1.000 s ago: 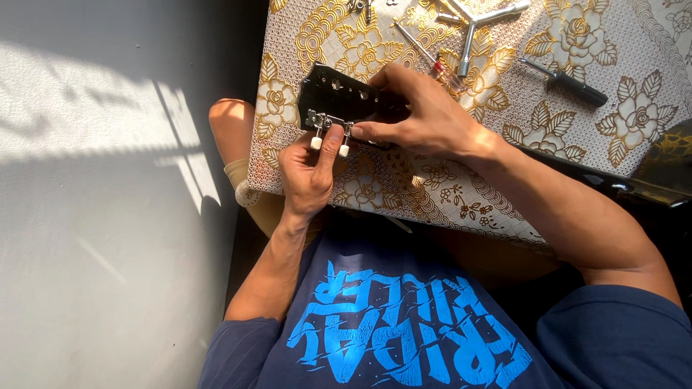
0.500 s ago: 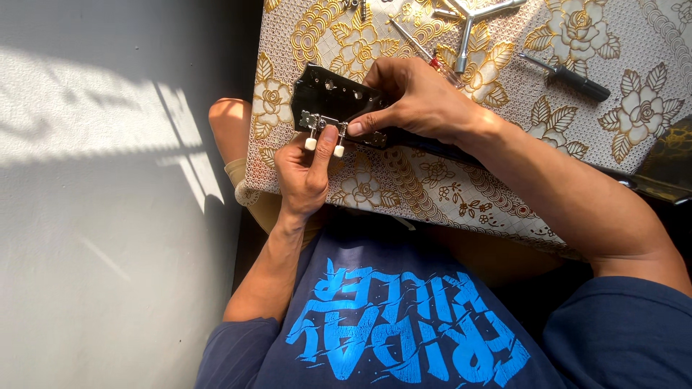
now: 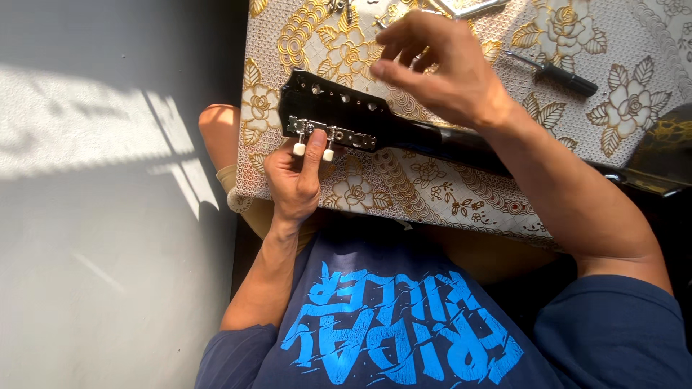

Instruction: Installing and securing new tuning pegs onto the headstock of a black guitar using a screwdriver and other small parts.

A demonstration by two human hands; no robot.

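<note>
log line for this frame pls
left hand: fingers on tuner strip of guitar headstock | right hand: raised above neck, empty | screwdriver: on tablecloth

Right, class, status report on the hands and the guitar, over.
Left hand pinching tuner pegs on black guitar headstock. Right hand open, lifted above neck. Screwdriver lying clear.

The guitar head (image 3: pixel 335 108) is shiny black, with a silver metal strip (image 3: pixel 331 134) and small cream white knobs (image 3: pixel 299 149). The tablecloth (image 3: pixel 432 180) is white with gold flowers and leaves. The screwdriver (image 3: pixel 559 72) has a black handle. The shirt (image 3: pixel 404 338) is dark blue with bright blue letters. The floor (image 3: pixel 94 216) is grey with sunny patches.
</note>
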